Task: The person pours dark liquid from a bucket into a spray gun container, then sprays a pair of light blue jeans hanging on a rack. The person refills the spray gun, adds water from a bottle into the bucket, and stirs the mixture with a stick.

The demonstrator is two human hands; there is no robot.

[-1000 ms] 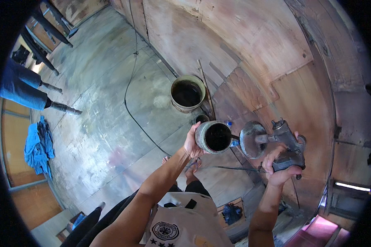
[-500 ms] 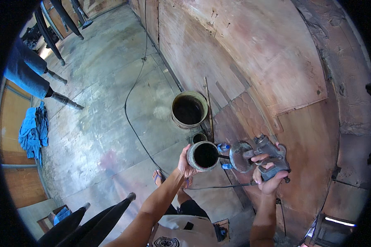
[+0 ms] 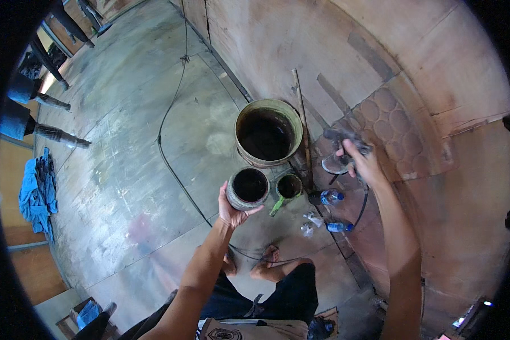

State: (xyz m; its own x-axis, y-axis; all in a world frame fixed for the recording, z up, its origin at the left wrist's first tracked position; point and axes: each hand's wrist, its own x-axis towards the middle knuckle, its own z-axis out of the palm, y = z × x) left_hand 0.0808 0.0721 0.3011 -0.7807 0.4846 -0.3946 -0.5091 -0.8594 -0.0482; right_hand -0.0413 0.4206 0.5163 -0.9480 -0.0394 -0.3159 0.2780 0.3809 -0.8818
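Note:
My left hand [image 3: 236,214] is wrapped round the side of a grey metal cup [image 3: 232,196] with a dark inside, held upright above the floor. My right hand [image 3: 365,163] grips a spray gun [image 3: 345,137], blurred by motion, over by the wall. Under the gun shows its round cup lid [image 3: 334,165], apart from the cup. A black hose [image 3: 363,205] hangs below my right hand. Just right of the cup stands a small dark mug with a green handle [image 3: 276,207]. Beyond both is a large pale bucket [image 3: 249,160], dark inside.
Two small plastic bottles [image 3: 331,196] and crumpled clear plastic [image 3: 307,228] lie right of the mug. A stick [image 3: 301,119] leans by the bucket. A black cable [image 3: 163,127] crosses the floor. Blue cloth [image 3: 37,192] and denim trousers on leg-like posts [image 3: 62,136] are at left.
Both hands have moved away from my body, the cup shifting left. The spray gun has swung toward the wall, its lid farther from the cup. My view has shifted, showing the mug more fully.

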